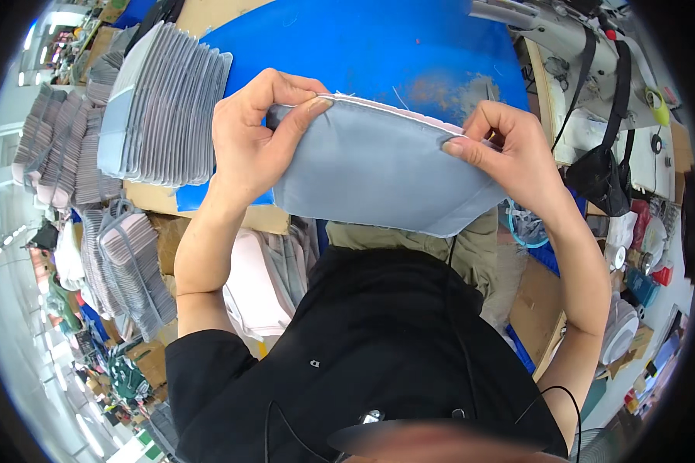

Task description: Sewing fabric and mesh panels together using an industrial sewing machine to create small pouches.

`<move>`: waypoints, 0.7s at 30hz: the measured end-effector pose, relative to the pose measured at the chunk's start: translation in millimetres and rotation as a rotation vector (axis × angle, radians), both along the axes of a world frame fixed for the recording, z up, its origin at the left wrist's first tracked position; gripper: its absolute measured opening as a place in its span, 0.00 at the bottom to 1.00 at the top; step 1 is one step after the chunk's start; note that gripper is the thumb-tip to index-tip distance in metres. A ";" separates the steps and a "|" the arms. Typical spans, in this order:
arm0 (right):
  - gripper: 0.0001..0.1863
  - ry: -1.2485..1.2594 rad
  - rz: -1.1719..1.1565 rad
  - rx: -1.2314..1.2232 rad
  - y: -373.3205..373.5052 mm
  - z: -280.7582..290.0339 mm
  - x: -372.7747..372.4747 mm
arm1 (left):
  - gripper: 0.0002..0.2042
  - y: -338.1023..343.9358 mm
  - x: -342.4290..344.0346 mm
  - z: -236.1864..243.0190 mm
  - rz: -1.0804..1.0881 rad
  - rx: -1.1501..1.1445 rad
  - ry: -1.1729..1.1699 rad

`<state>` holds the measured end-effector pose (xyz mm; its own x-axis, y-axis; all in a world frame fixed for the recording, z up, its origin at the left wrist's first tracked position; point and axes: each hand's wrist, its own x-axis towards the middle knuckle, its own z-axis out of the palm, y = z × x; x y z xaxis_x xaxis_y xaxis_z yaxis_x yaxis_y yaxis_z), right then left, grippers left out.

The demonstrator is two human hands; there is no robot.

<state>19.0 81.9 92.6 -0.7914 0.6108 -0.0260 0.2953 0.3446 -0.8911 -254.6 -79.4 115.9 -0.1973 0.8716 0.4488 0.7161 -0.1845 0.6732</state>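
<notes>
A worker's left hand [251, 139] and right hand [517, 154] pinch a grey fabric panel [386, 174] over the near edge of the table [347, 46] (uneven pulling could skew it).

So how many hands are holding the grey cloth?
2: the left hand pinches the grey cloth's upper edge toward its left end, and the right hand pinches it toward the right.

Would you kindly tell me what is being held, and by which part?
A grey fabric panel, held by its upper edge: the left hand near the left end, the right hand near the right.
</notes>
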 end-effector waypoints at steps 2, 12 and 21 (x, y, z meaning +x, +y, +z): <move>0.19 0.006 -0.014 -0.002 -1.1 6.9 4.5 | 0.04 4.5 1.7 11.3 -0.010 -0.005 0.000; 0.14 0.170 -0.057 -0.004 -13.0 51.5 27.4 | 0.05 30.6 14.3 80.9 -0.127 -0.005 -0.015; 0.11 0.198 -0.060 -0.057 -0.3 47.9 19.4 | 0.06 100.1 -12.6 94.4 -0.317 -0.174 -0.108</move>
<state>38.4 81.7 140.5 -0.7465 0.6593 0.0904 0.1315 0.2793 -0.9512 -267.2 20.7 210.3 0.0562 0.9583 0.2800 0.5654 -0.2617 0.7822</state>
